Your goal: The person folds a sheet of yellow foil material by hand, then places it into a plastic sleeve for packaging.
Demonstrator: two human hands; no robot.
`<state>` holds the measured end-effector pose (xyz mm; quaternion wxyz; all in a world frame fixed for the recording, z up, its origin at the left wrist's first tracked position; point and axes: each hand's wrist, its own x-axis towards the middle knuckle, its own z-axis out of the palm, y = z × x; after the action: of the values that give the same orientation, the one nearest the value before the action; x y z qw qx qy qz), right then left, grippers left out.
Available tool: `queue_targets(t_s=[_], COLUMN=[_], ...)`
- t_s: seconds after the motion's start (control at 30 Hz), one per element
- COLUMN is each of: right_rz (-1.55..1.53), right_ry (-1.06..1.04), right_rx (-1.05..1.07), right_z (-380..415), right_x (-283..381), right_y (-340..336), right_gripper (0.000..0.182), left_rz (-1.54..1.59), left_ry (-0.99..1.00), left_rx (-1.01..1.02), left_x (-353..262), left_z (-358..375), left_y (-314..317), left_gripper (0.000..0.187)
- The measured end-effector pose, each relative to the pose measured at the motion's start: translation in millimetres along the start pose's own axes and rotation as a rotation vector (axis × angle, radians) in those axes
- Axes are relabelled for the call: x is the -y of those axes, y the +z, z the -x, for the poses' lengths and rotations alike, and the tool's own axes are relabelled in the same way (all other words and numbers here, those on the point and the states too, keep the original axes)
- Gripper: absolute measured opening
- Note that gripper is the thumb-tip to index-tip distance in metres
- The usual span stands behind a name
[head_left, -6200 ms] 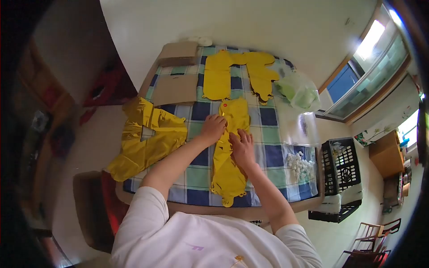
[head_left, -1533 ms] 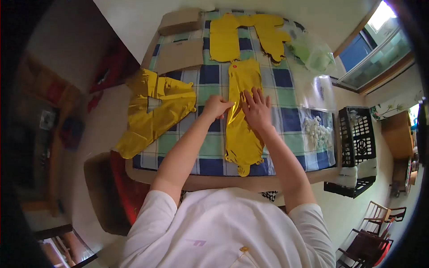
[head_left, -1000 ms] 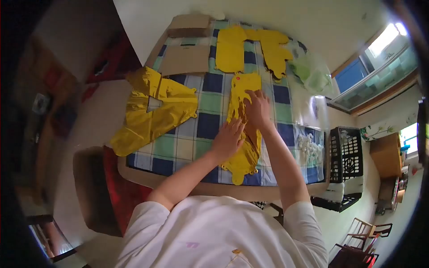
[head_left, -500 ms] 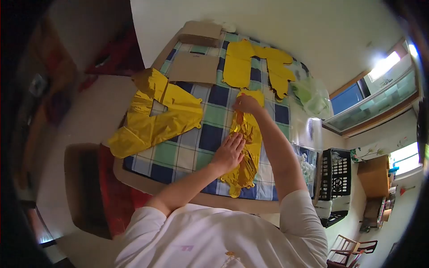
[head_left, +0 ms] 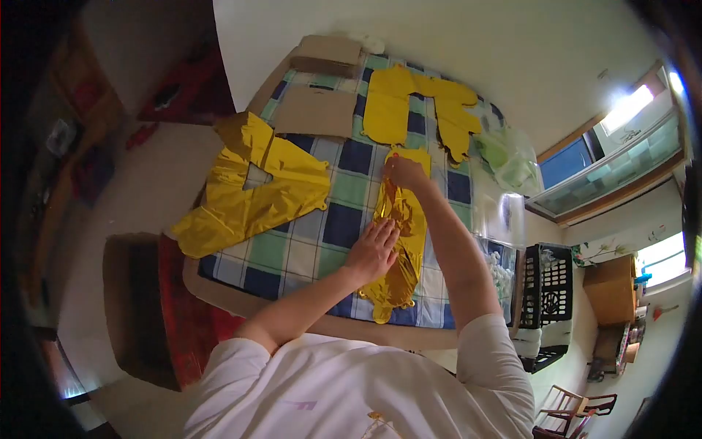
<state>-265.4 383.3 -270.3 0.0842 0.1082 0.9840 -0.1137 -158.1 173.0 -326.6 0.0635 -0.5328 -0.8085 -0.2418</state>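
Note:
A flat gold foil balloon lies lengthwise on the checked cloth in front of me, its surface creased and shiny. My left hand rests on its near half, palm down with the fingers stretched out. At the balloon's far end, my right hand is closed, its fingertips pinching the foil near the left edge; exactly what lies between them is partly hidden. To the left is a bigger angular gold foil balloon, with an opening in its middle. Another gold foil balloon, arch-shaped, lies flat farther back.
Brown cardboard pieces lie at the far left of the checked cloth. Clear and greenish plastic packaging sits along the right side. A black plastic crate stands beyond the right edge, and a red stool-like object by the left corner.
My right hand has shifted slightly at the balloon's far end, its fingers more curled. My left hand stays flat in the same place, and the other balloons have not moved.

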Motion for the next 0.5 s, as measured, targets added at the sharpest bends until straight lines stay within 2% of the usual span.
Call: queue_targets(t_s=[0.23, 0.33, 0.5], right_rz=[-0.042, 0.103, 0.125], right_ry=[-0.08, -0.077, -0.091], right_rx=[0.006, -0.065, -0.204], right_z=[-9.6, -7.4, 7.0], right_x=[-3.2, 6.4, 15.0], right_y=[14.0, 21.4, 24.1], right_gripper=[0.029, 0.025, 0.022], left_rz=[-0.011, -0.005, -0.007], left_ry=[-0.015, -0.019, -0.028], left_rx=[-0.019, -0.016, 0.003], left_x=[-2.1, -2.5, -4.2], left_z=[-1.1, 0.0, -0.6], left_y=[-4.8, -3.7, -3.3], left_gripper=[0.055, 0.055, 0.055])
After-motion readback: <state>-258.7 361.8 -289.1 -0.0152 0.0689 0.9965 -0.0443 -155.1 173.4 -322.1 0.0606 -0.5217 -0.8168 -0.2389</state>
